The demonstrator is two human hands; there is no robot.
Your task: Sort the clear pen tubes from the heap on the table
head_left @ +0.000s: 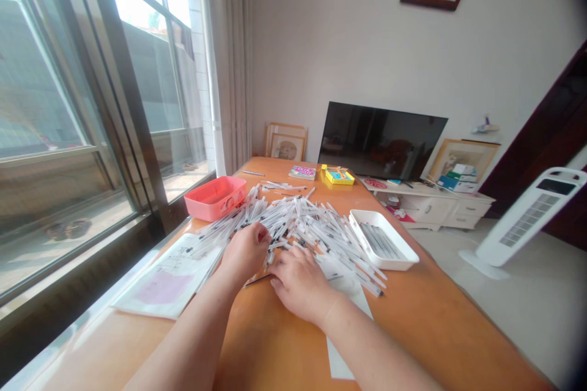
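Observation:
A wide heap of clear plastic pens (316, 220), some with dark tips, covers the middle of the wooden table. At its near edge, my left hand (246, 252) is closed, fingers pinched together; what they hold is hidden from view. Just right of it, my right hand (300, 284) is curled low over the table. A thin dark pen refill (257, 281) sticks out leftward from between its thumb and forefinger. Beyond the left hand is a pink plastic box (208, 200). A white tray (408, 259) with several grey pens or refills lies right of the heap.
An open notebook (165, 278) lies at the left, by the window. White paper (339, 354) is partly under my right forearm. At the table's far end are a yellow box (340, 178) and a colourful booklet (301, 172). A white tower fan (527, 220) stands on the right.

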